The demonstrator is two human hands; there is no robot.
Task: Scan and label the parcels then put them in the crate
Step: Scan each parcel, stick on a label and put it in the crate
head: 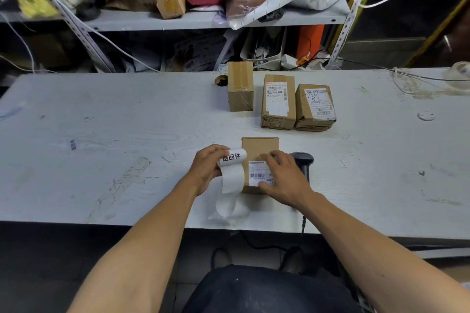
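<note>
**Brown boxes, white labels, grey bench**

The parcel [259, 150] under my right hand [284, 180] is plain brown cardboard, its label [258, 173] white with a black barcode. The label roll [232, 157] in my left hand [206, 168] is white with bold black characters. The bench [127, 122] is pale grey with dark scuffs. The scanner [304, 162] is black. Three brown parcels [278, 101] sit farther back; two carry white printed labels.

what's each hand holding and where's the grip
The left hand holds the label roll, its grip round the roll's left end. The right hand holds nothing; its fingers rest flat on the box.
</note>
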